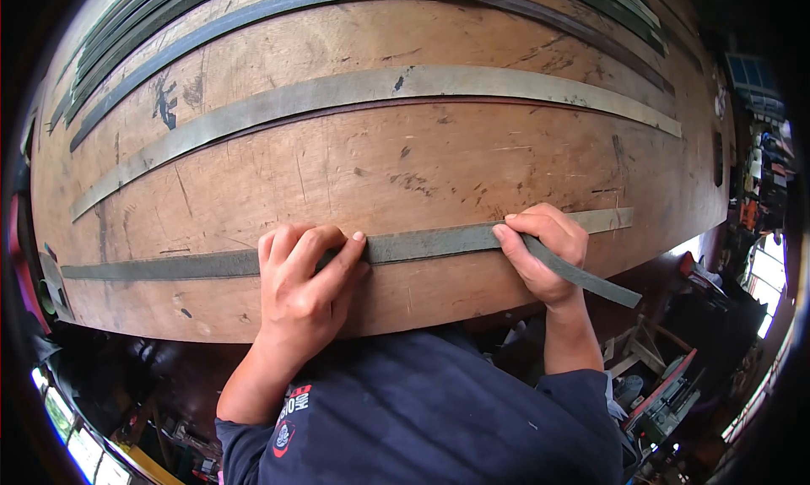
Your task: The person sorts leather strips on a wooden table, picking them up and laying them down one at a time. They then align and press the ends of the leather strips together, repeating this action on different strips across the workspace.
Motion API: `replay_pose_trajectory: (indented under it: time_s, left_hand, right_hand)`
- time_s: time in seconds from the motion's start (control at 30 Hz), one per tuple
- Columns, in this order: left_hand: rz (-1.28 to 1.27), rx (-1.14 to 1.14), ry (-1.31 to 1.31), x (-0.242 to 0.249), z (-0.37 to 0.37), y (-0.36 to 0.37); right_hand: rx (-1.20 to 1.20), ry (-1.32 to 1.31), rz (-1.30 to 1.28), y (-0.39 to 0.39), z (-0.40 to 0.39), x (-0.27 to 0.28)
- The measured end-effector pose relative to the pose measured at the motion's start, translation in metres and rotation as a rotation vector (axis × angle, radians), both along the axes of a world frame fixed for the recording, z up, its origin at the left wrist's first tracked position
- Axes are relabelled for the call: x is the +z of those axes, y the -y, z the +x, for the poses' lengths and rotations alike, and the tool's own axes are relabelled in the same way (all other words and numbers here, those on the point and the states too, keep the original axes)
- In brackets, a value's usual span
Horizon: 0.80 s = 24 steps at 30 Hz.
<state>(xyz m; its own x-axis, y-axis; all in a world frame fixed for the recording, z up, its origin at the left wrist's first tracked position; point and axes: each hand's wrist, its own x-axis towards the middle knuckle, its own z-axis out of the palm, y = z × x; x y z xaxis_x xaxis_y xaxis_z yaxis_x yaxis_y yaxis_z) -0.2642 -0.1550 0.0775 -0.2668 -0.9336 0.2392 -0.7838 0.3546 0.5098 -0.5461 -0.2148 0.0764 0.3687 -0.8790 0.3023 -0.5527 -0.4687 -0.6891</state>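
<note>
A long dark grey-green strip [434,246] lies along the near edge of the wooden table [278,181]. My left hand [308,274] presses on it left of the middle, its fingers bent and close together over the strip. Farther right, my right hand [547,250] pinches the strip between thumb and fingers, and the free end hangs out to the right, past the hand. Under the strip, a paler strip [612,219] shows at the right. What lies beneath my left palm is hidden.
A long pale metal-like strip [337,88] spans the table farther back, with a darker strip [278,6] behind it. Bundles of dark strips [126,37] lie at the far left and far right. Shelves and tools stand beyond the table's right edge.
</note>
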Motion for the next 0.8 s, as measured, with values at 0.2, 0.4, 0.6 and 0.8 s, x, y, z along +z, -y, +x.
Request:
replay_pose_trajectory:
  time_s: [0.2,0.4,0.6,0.8]
  left_hand:
    - [-0.001,-0.004,-0.010,-0.0005,0.0009,0.0004]
    - [-0.005,-0.005,-0.010,-0.0011,0.0012,0.0003]
    - [-0.003,-0.003,-0.009,-0.0011,0.0013,0.0001]
    - [-0.002,0.004,-0.015,-0.0003,0.0013,0.0001]
  right_hand:
    - [0.003,-0.009,-0.013,0.0004,0.0003,-0.0001]
    - [0.001,-0.014,-0.022,0.0003,0.0005,-0.0002]
    - [-0.001,-0.015,-0.017,0.0002,0.0006,0.0001]
    - [0.000,-0.014,-0.015,-0.0003,0.0017,-0.0001]
